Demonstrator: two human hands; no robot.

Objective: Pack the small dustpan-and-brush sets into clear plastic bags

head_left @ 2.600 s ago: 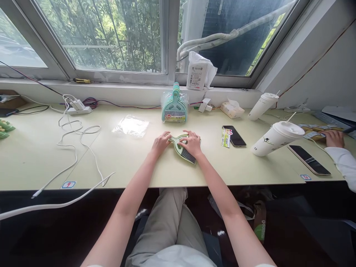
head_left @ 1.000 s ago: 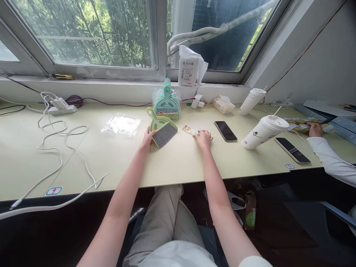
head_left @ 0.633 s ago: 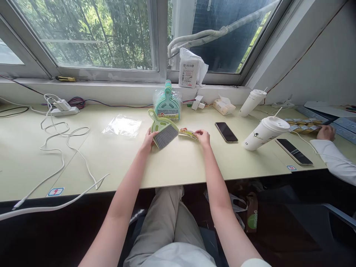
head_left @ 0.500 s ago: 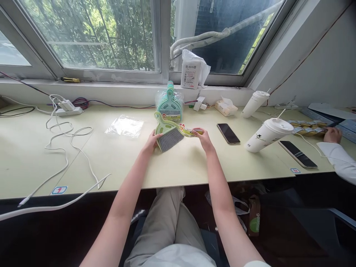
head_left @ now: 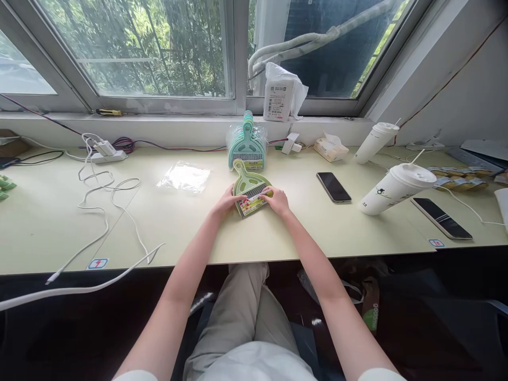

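Both hands grasp a mini dustpan-and-brush set on the table.
Left hand (head_left: 228,201) steadies the green mini dustpan-and-brush set (head_left: 250,188); right hand (head_left: 275,200) presses a printed label card (head_left: 252,205) across its bristles.

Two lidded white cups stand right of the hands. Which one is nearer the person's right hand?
The larger cup with the small dark logo, beside the striped phone. The slimmer cup stands farther back by the wall, farther from the right hand.
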